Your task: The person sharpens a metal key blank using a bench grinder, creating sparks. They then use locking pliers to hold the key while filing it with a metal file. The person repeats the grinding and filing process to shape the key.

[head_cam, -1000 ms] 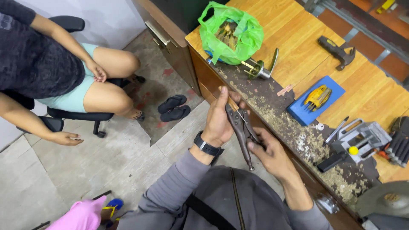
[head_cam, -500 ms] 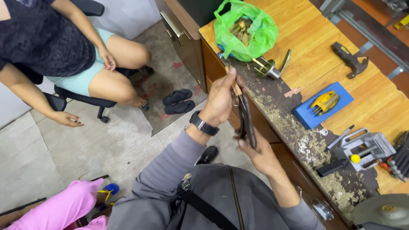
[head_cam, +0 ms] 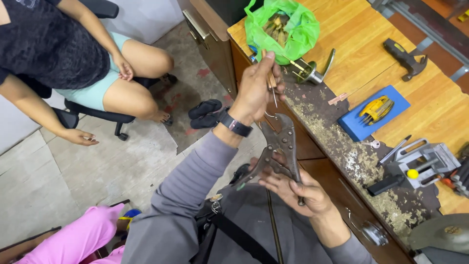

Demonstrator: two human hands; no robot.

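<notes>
— Steel locking pliers (head_cam: pixel 281 146): where are they?
— I see my right hand (head_cam: pixel 288 188) gripping their handles at five o'clock, jaws pointing up.
— And your left hand (head_cam: pixel 256 88)?
— At twelve o'clock, fingers pinched shut on a thin metal piece (head_cam: pixel 272 93) just above the jaws.

Hidden and cut-off parts around your hands

Your left hand (head_cam: pixel 256 88) covers most of the thin metal piece (head_cam: pixel 273 95), so its shape stays unclear. Your right hand (head_cam: pixel 293 190) hides the lower handles of the locking pliers (head_cam: pixel 281 142). The green bag (head_cam: pixel 288 24) conceals its contents; the seated person (head_cam: pixel 58 54) is cropped at the frame's edge.
</notes>
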